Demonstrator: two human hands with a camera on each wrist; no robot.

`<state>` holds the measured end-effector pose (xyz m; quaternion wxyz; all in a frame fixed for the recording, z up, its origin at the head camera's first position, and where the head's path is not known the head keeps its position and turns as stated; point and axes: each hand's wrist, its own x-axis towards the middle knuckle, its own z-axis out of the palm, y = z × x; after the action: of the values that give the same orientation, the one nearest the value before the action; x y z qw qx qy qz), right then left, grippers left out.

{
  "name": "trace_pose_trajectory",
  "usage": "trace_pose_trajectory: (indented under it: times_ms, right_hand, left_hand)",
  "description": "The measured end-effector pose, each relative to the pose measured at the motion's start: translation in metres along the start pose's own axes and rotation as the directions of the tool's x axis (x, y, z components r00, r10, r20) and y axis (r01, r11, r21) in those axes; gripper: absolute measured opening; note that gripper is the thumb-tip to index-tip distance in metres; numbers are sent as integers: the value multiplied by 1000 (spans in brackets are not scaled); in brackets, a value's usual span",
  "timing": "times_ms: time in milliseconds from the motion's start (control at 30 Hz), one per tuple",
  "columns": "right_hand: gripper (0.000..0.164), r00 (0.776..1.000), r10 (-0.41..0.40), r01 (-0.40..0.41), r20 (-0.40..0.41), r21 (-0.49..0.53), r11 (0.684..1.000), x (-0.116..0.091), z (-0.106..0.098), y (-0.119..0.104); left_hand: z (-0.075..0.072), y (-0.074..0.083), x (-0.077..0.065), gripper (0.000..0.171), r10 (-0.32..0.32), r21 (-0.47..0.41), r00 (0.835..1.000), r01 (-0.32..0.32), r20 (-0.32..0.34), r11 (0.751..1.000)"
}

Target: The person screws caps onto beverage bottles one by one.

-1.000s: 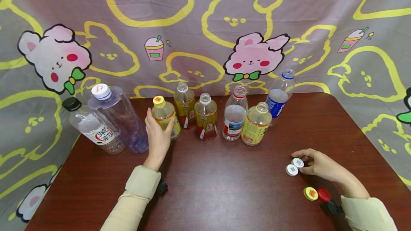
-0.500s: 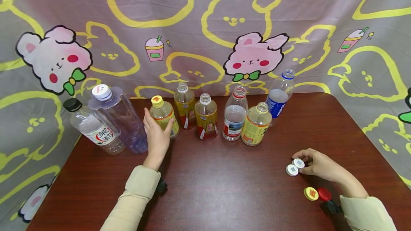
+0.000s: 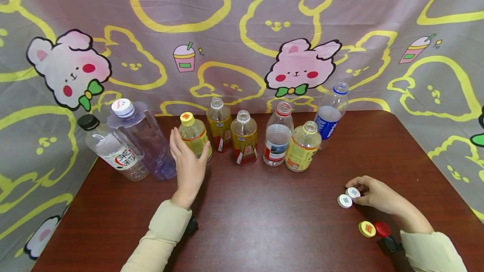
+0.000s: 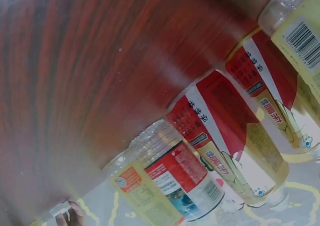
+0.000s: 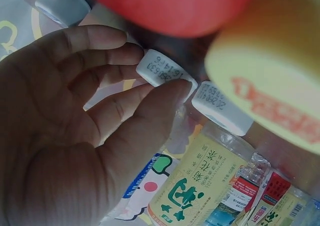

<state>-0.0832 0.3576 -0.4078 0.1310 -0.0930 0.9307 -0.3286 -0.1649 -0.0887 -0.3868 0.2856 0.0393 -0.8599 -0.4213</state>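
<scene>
My left hand (image 3: 190, 165) is raised in front of a clear bottle with a yellow cap (image 3: 187, 119), its fingers straight and thumb spread apart, overlapping the bottle's label. It is out of sight in the left wrist view. My right hand (image 3: 378, 193) is low over the table at the right, pinching a white bottle cap (image 5: 162, 71) between thumb and fingertips. A second white cap (image 5: 222, 108) lies right beside it. Nearer the wrist are a yellow cap (image 3: 366, 229) and a red cap (image 3: 383, 229), both large and blurred in the right wrist view.
Left of my left hand stand a black-capped bottle (image 3: 113, 150) and a tall purplish bottle (image 3: 145, 142). Uncapped bottles run rightward: two with red-and-yellow labels (image 3: 245, 142), one red-rimmed (image 3: 277, 137), one yellow-labelled (image 3: 303, 148), one blue-labelled (image 3: 330, 114). A pale cap (image 5: 62, 5) shows behind my right fingers.
My left hand has shifted slightly to the right and opened wider, its palm turning across the front of the yellow-capped bottle. My right hand has stayed at the white caps.
</scene>
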Motion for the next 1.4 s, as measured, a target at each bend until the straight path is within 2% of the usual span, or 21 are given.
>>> trace_pose_trajectory:
  times_ms: [133, 267, 367, 433, 500, 733, 900, 1067, 1200, 1400]
  right_hand:
    - [30, 1000, -1, 1, 1, -7, 1000, 0, -1, 0]
    - [30, 1000, 14, -14, -11, -32, 999, -2, -3, -2]
    - [31, 999, 23, -24, -24, -39, 999, -3, -6, -6]
    - [32, 999, 29, -30, -35, -37, 999, -3, -8, -9]
    - [32, 999, 32, -34, -39, -35, 999, -4, -9, -13]
    - [31, 998, -1, -2, -69, -40, 999, -5, -11, -27]
    - [31, 995, -38, 35, -93, -38, 999, -5, -10, -37]
    - [29, 990, -94, 91, -105, -32, 995, -4, -8, -46]
    - [28, 988, -106, 102, -115, -37, 994, -4, -7, -49]
    - [30, 983, -133, 131, -124, -23, 991, -2, -5, -49]
  left_hand:
    - [-1, 3, -3, 85, 97, -14, 992, -98, -84, 995]
    - [-2, 9, -3, 77, 237, -37, 958, -246, -162, 969]
    - [-1, 16, -2, 71, 326, -58, 931, -339, -166, 939]
    - [1, 20, 1, 67, 360, -68, 921, -373, -146, 925]
    - [3, 25, 5, 64, 374, -70, 921, -382, -113, 921]
    - [11, 36, 20, 56, 347, -93, 938, -345, 0, 934]
    - [21, 42, 18, 58, 358, -101, 927, -348, 108, 932]
    - [31, 43, 12, 71, 328, -37, 917, -329, 229, 944]
    - [36, 42, 8, 77, 301, 9, 911, -316, 281, 949]
    - [39, 41, 5, 75, 293, 28, 904, -317, 313, 948]
